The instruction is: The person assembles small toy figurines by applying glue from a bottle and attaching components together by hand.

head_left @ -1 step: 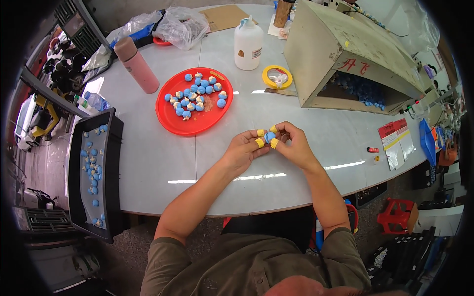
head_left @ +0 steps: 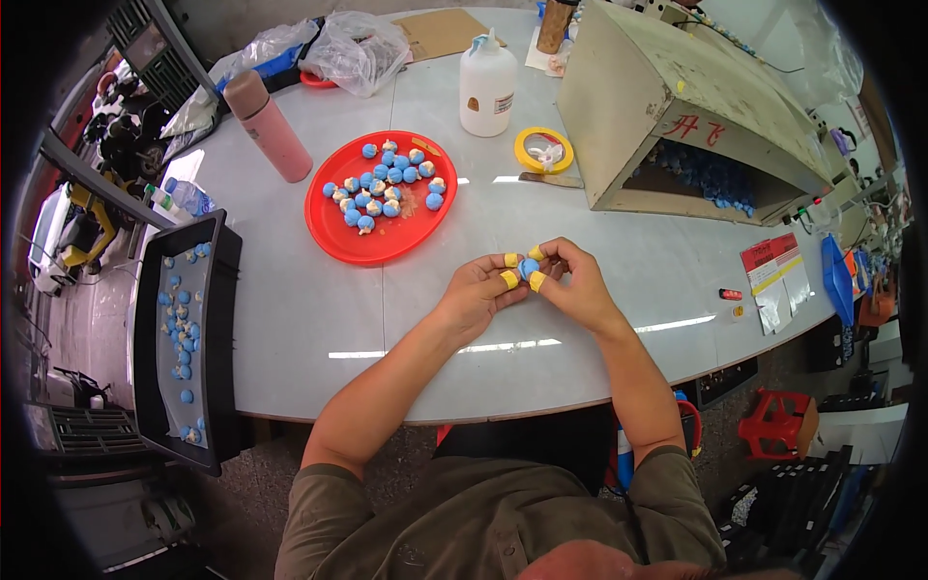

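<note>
A small round blue piece is pinched between the fingertips of both hands, above the grey tabletop. My left hand closes on its left side with thumb and index finger. From the right, my right hand grips the same piece. Yellow tape wraps the thumb and index finger of each hand. Fingers cover much of the piece, so its finer shape is hidden. Up and to the left of my hands, a red round tray carries several blue balls with cream-coloured bits on them.
A black bin with more blue balls stands at the table's left edge. A pink bottle, a white squeeze bottle, a yellow tape roll and a flat blade lie beyond my hands. A beige box holds many blue pieces.
</note>
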Demonstrator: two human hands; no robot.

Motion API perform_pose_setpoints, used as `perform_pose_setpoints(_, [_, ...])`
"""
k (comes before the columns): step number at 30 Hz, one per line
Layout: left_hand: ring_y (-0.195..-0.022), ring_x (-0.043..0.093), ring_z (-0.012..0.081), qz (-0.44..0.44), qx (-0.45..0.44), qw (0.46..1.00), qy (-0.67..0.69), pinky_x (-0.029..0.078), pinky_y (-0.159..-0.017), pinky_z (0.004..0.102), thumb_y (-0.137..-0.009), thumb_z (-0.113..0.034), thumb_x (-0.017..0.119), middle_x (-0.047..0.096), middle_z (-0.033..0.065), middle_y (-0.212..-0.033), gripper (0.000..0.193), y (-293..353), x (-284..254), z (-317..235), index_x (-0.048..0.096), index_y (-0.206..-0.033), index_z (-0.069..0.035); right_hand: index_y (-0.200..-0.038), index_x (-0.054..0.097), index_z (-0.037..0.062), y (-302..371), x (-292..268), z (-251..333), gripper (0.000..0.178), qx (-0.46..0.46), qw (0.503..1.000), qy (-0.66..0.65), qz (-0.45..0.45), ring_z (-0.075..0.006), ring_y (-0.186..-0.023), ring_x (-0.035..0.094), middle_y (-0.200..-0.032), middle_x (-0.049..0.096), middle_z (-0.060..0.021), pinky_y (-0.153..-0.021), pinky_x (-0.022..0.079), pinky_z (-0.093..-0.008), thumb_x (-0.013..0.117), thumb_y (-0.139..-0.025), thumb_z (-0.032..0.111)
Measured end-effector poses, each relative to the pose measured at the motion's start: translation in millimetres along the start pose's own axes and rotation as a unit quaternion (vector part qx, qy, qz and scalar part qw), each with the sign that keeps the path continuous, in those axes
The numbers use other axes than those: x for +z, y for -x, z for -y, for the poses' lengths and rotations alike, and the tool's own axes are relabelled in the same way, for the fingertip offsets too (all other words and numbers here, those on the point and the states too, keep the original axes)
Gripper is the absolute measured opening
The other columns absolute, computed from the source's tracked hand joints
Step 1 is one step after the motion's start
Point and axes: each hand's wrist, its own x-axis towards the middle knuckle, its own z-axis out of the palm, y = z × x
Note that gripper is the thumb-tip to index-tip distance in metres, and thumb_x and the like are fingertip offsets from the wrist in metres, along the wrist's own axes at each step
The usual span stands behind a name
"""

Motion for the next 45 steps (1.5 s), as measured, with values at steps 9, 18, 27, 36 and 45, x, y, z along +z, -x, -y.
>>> perform_pose_setpoints(9, [-0.104, 0.060, 0.0204, -0.003, 0.015, 1.000, -0.022, 0.052, -0.092, 0.0338, -0.091, -0.005, 0.058, 0.058, 0.0108, -0.115, 0.028, 0.9, 1.9, 2.1, 0.051, -0.118, 0.001, -0.095, 0.060, 0.0034, -0.1, 1.5, 2.0, 0.024, -0.031, 0.997, 0.063, -0.018, -0.0090, -0.076, 0.053, -0.088, 0.060, -0.0005, -0.067, 0.040, -0.0237, 0.067, -0.073, 0.004])
perform_pose_setpoints(18, [-0.103, 0.061, 0.0208, -0.004, 0.024, 0.999, -0.043, 0.053, -0.092, 0.0340, -0.091, -0.006, 0.059, 0.059, 0.0109, -0.113, 0.025, 1.2, 3.9, 1.7, 0.052, -0.114, 0.001, -0.091, 0.060, 0.0035, 0.7, -4.3, 7.8, 0.018, -0.050, 0.994, 0.095, -0.002, -0.0109, -0.077, 0.056, -0.086, 0.061, -0.0029, -0.067, 0.040, -0.0255, 0.066, -0.074, 0.004])
perform_pose_setpoints(27, [-0.100, 0.062, 0.0207, -0.001, 0.021, 0.999, -0.038, 0.054, -0.090, 0.0329, -0.091, -0.005, 0.059, 0.060, 0.0113, -0.112, 0.023, 1.7, 4.7, 4.1, 0.054, -0.112, 0.002, -0.089, 0.060, -0.0010, 1.1, -6.5, 4.8, 0.014, 0.008, 0.999, 0.031, 0.005, -0.0069, -0.075, 0.054, -0.088, 0.064, -0.0028, -0.065, 0.044, -0.0222, 0.063, -0.077, 0.002])
perform_pose_setpoints(36, [-0.098, 0.063, 0.0211, -0.005, 0.036, 0.997, -0.067, 0.054, -0.087, 0.0316, -0.093, -0.006, 0.057, 0.061, 0.0122, -0.110, 0.020, 1.9, 6.7, 4.2, 0.056, -0.111, 0.003, -0.089, 0.060, -0.0019, 0.6, -1.7, 12.2, 0.011, 0.027, 0.999, 0.026, 0.001, -0.0068, -0.071, 0.054, -0.085, 0.064, -0.0036, -0.067, 0.046, -0.0213, 0.062, -0.079, 0.003])
perform_pose_setpoints(45, [-0.097, 0.065, 0.0229, -0.026, -0.042, 0.996, -0.074, 0.054, -0.082, 0.0294, -0.097, -0.014, 0.051, 0.063, 0.0142, -0.107, 0.024, 8.5, 14.4, -4.8, 0.051, -0.116, 0.001, -0.087, 0.059, -0.0019, 2.9, 8.4, 0.3, 0.013, 0.138, 0.985, -0.098, -0.033, -0.0058, -0.068, 0.051, -0.079, 0.059, -0.0024, -0.061, 0.044, -0.0214, 0.061, -0.085, 0.011])
